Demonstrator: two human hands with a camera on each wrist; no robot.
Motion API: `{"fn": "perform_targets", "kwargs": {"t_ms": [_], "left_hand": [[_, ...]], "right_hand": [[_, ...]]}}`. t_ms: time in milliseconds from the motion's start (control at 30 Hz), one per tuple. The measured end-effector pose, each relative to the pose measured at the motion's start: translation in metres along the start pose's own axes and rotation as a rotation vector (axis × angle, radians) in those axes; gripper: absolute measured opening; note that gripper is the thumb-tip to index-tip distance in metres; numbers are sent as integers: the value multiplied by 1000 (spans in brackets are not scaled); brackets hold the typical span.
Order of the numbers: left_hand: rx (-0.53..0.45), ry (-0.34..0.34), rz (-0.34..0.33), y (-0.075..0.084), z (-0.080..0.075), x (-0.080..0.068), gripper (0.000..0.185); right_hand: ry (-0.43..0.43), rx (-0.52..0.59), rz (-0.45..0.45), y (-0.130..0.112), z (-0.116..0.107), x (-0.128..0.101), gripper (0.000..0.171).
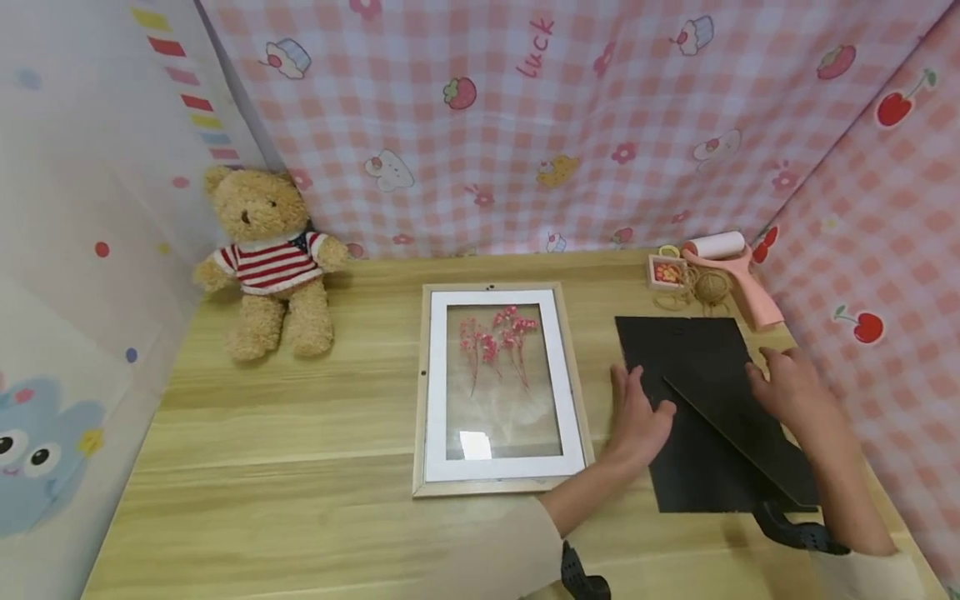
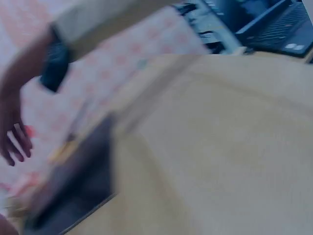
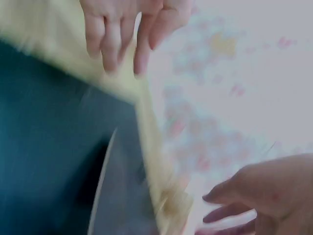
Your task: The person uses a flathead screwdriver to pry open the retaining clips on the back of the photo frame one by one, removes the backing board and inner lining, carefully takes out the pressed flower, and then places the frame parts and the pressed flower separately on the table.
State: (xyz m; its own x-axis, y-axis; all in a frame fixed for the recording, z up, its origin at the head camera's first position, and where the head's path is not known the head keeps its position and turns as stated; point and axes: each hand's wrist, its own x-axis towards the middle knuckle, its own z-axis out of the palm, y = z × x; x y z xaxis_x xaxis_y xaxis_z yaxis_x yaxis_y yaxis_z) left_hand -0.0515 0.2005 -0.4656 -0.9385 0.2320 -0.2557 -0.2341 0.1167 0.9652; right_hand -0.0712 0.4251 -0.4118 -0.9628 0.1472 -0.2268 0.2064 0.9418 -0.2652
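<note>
Head view shows your left hand (image 1: pixel 637 412) lying flat, fingers straight, on the black backing board (image 1: pixel 693 400) on the table (image 1: pixel 300 467), just right of the picture frame (image 1: pixel 497 392). Your right hand (image 1: pixel 787 387) rests relaxed on the board's raised stand flap (image 1: pixel 742 425), gripping nothing.

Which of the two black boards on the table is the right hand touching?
The right hand rests on the narrower, slanted black board lying on top; the larger flat black board underneath has the left hand on it.
</note>
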Motion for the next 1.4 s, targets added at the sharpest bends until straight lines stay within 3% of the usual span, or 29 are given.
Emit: {"fn": "perform_targets", "kwargs": {"t_ms": [67, 133, 200, 267, 367, 467, 600, 633, 700, 800, 967, 1233, 1400], "left_hand": [[60, -82, 97, 2, -33, 0, 71], [130, -178, 212, 11, -77, -4, 70], [223, -229, 317, 20, -124, -10, 71], [319, -231, 367, 30, -169, -18, 71], [405, -163, 395, 26, -229, -23, 69], [435, -99, 460, -3, -281, -11, 66], [503, -136, 529, -68, -333, 24, 68], [514, -168, 530, -80, -342, 32, 69], [541, -235, 480, -90, -355, 37, 71], [549, -313, 387, -85, -367, 33, 75], [583, -323, 237, -80, -377, 27, 92], [595, -340, 222, -61, -377, 15, 102], [636, -372, 216, -60, -385, 9, 117]], "right_hand": [[123, 98, -82, -31, -2, -11, 50], [235, 193, -181, -58, 1, -18, 47], [305, 275, -279, -82, 6, -23, 44], [318, 338, -333, -105, 14, -26, 42], [275, 376, -405, -141, 35, -28, 36], [121, 370, -411, -179, 61, -23, 32], [-45, 319, -343, -216, 87, -9, 27], [-57, 303, -328, -222, 91, -5, 26], [-66, 275, -301, -231, 97, 1, 23], [-69, 249, -267, -240, 103, 5, 24], [-65, 238, -191, -249, 107, 3, 25], [-47, 213, -165, -257, 110, 4, 24], [26, 178, -170, -257, 133, 18, 22]]}}
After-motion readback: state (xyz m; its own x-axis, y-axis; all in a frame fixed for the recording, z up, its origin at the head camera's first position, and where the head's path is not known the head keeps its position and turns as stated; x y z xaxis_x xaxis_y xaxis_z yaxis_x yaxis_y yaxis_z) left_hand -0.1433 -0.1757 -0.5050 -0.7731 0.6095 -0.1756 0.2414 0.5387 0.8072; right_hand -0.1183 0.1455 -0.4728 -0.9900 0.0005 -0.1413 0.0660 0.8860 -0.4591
